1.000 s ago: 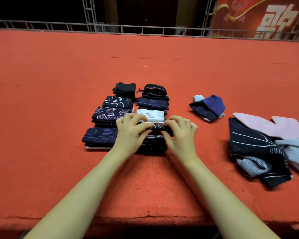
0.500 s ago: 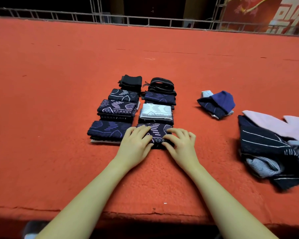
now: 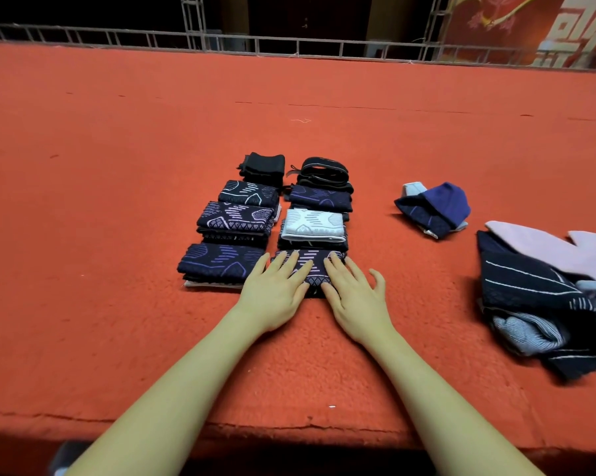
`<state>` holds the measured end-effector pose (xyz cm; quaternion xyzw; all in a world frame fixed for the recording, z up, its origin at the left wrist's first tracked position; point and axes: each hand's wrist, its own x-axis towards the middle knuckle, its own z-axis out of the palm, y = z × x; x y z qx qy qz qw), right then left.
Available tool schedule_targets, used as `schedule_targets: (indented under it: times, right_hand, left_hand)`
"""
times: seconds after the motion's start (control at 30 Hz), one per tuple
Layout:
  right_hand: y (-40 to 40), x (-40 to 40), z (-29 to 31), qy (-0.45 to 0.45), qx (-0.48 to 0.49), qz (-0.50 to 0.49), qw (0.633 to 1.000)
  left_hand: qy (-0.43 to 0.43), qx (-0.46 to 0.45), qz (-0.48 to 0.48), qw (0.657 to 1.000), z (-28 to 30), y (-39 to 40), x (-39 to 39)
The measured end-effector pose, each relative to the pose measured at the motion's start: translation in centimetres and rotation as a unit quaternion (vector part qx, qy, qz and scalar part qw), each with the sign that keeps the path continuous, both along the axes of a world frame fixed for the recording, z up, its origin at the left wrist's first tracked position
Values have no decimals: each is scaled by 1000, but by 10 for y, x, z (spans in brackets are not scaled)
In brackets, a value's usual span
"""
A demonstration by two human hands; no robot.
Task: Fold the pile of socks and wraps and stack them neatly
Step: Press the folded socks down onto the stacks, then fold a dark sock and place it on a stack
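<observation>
1. Two hands press flat on a folded navy patterned sock [image 3: 308, 269] at the near end of the right-hand column of folded stacks. The left hand [image 3: 276, 286] and the right hand [image 3: 353, 293] lie side by side, fingers [image 3: 291, 266] straight and slightly spread, gripping nothing.

2. Judging by the flat palms, the person is smoothing the fold so that it sits level on its stack rather than springing open.

3. Beyond that sock, the same column runs away from the person: a white patterned fold [image 3: 313, 225], a navy fold [image 3: 319, 199], then black coiled wraps [image 3: 322, 173] at the far end.

4. To the left of the pressed sock stands a second column: a navy stack [image 3: 214, 262] just beside the left hand, two more patterned folds [image 3: 236, 218] behind it, and a black fold [image 3: 264, 166] at the far end. The tidy rows suggest sorting by kind, with the black pieces kept farthest away.

5. To the right of the pressed sock, well apart, a loose blue and navy bundle [image 3: 434, 207] lies unfolded; farther right, a heap of striped, pink and pale blue socks [image 3: 537, 290] awaits folding.

6. All rests on a desk covered in red felt [image 3: 118, 166]; a metal railing [image 3: 289, 46] edges its far side.

7. Much of the work appears done, with the heap on the right remaining.
</observation>
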<state>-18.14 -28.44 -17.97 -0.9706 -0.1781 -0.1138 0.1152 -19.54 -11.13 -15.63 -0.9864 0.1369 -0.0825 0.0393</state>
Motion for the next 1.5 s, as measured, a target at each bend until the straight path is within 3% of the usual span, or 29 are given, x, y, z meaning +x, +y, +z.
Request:
schedule_targets:
  times: [0.17, 0.43, 0.67, 0.8, 0.97, 1.1, 1.3, 1.4, 1.5]
  right_hand:
    - [2, -5, 0, 15, 0, -9, 1000]
    - [-16, -9, 5, -40, 124, -24, 991]
    - [-71, -12, 31, -195, 106, -62, 973]
    - [-114, -10, 51, -225, 44, -131, 965]
    - [-166, -14, 62, -193, -23, -183, 964]
    - [-188, -21, 64, -72, -50, -225, 970]
    - [-205, -23, 59, -12, -99, -194, 976]
    - [-209, -22, 56, -88, -52, -186, 977]
    - [-210, -23, 58, -216, 51, -137, 965]
  left_hand:
    - [21, 6, 19, 1000, 0, -4, -3]
    - [-101, -48, 4, 994, 2, -22, -6]
    - [-147, -87, -71, 983, 16, -76, 5]
    - [-127, -103, -114, 980, 29, -121, 12]
    - [-47, -144, -160, 975, 31, -173, 20]
    - [-13, -151, -188, 970, 26, -206, 20]
    - [21, -172, -184, 968, 13, -231, 18]
    - [30, -190, -187, 963, 11, -235, 22]
    - [23, -276, -205, 939, 15, -234, 27]
